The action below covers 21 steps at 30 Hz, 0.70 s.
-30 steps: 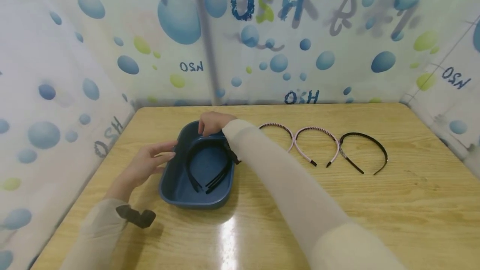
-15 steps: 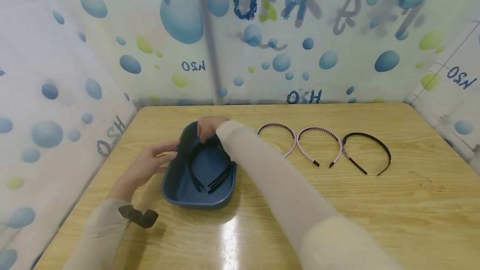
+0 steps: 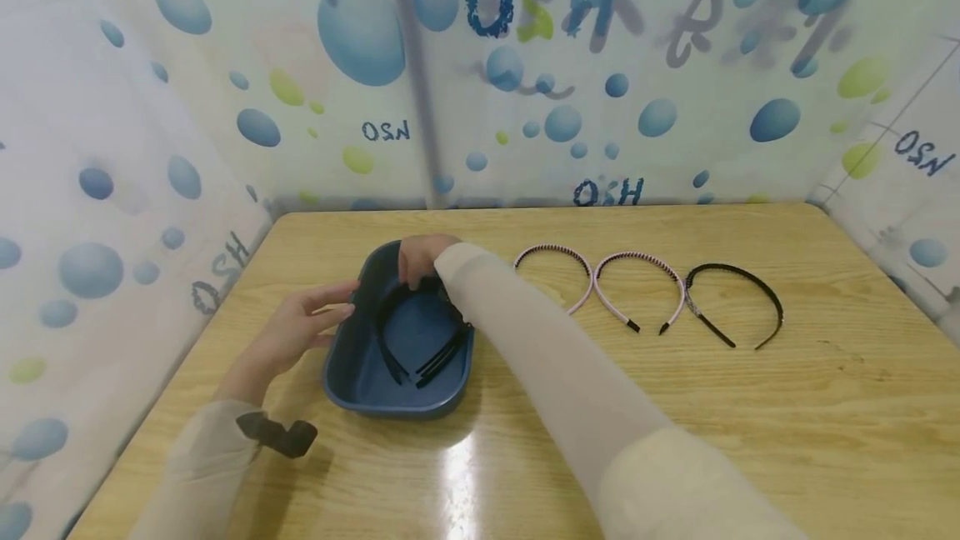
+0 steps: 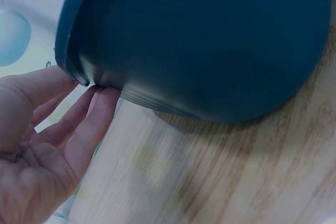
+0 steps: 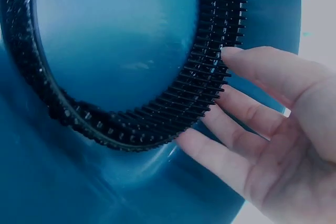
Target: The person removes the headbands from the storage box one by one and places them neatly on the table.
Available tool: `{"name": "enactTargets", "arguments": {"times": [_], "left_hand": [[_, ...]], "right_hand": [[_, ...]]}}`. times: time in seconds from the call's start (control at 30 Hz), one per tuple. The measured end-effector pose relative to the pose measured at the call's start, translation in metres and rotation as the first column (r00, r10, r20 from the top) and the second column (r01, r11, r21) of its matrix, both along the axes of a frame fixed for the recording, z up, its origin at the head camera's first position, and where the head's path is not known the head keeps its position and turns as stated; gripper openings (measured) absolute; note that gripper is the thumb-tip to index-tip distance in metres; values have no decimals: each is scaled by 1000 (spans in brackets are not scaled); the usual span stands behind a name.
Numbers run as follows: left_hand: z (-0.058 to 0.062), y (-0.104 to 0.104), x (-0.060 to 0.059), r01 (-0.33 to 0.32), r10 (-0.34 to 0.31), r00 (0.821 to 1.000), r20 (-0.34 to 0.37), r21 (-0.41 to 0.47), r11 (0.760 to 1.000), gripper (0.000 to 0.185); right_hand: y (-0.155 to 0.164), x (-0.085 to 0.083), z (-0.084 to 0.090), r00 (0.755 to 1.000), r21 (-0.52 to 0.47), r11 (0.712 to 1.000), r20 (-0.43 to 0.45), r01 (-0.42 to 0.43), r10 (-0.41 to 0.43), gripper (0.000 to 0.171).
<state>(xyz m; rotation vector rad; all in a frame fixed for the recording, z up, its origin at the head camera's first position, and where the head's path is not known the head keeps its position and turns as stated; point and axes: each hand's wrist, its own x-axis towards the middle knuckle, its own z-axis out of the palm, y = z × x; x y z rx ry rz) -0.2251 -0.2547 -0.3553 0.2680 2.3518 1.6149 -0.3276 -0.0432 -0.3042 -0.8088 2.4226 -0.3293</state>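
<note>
Right hand (image 3: 418, 257) at far rim of blue tub (image 3: 352, 382), straight fingers (image 5: 247, 114) touching black toothed headbands (image 5: 178, 108) lying inside. Left hand (image 3: 300, 327), grip spread, fingertips (image 4: 105, 98) steadying tub wall on desk (image 3: 750, 423).

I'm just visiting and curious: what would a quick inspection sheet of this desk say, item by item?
Surface: wooden table, glossy, with a light glare near the front.
Job's things: blue tub holding black toothed headbands.
Clutter: two pink headbands and one black headband lying in a row to the right of the tub.
Grips: left hand open, straight fingertips against the tub's outer wall; right hand open at the tub's far end, fingers touching the headbands' arch.
Cables: nothing seen.
Surroundings: bubble-print sheeting on three sides.
</note>
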Motion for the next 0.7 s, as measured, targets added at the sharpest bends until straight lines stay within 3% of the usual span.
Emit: {"name": "enactTargets", "arguments": {"times": [0.4,0.7], "left_hand": [[-1,1,-1,1,-1,1000,6,6,1000,57],[2,1,1,-2,2,1000,3,0,1000,56]], "right_hand": [[3,3,2,999,-35,999,-32,6,-7,29],[-5,-17,-8,999,-28,999,-29,-38,37,24]]}}
